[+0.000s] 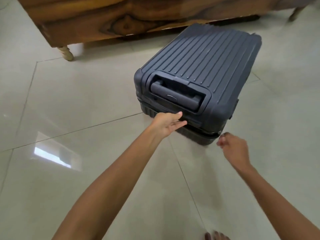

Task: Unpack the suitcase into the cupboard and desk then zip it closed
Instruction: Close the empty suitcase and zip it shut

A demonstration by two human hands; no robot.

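While the suitcase [199,66] lies flat on the tiled floor [69,101], ribbed shell up, just in front of a wooden furniture piece [103,18], both hands work its near end; the lid looks down on the base, nothing unpacked in sight, no cupboard or desk identifiable. The left hand [166,123] has straight fingers spread against the near face just under the recessed pull handle [173,96], pressing or steadying, gripping nothing. The right hand [232,144] sits at the near right corner with fingers curled together near a small metal bit that is probably the zip pull [220,132]; motion blur there, so I cannot tell whether it actually pinches the pull or is closed on nothing.

Risks, as a guess: if the pull is dragged round the corner without the left hand holding the shell, the case may slide on the glossy tiles; zip could snag at the corner curve; fingers under the seam could get nipped.

Hard to read: whether the zip is open or shut along the seam; the far end of the case is smeared; wheels, side handle and contents are hidden; a foot [216,236] is cut off at the bottom edge.
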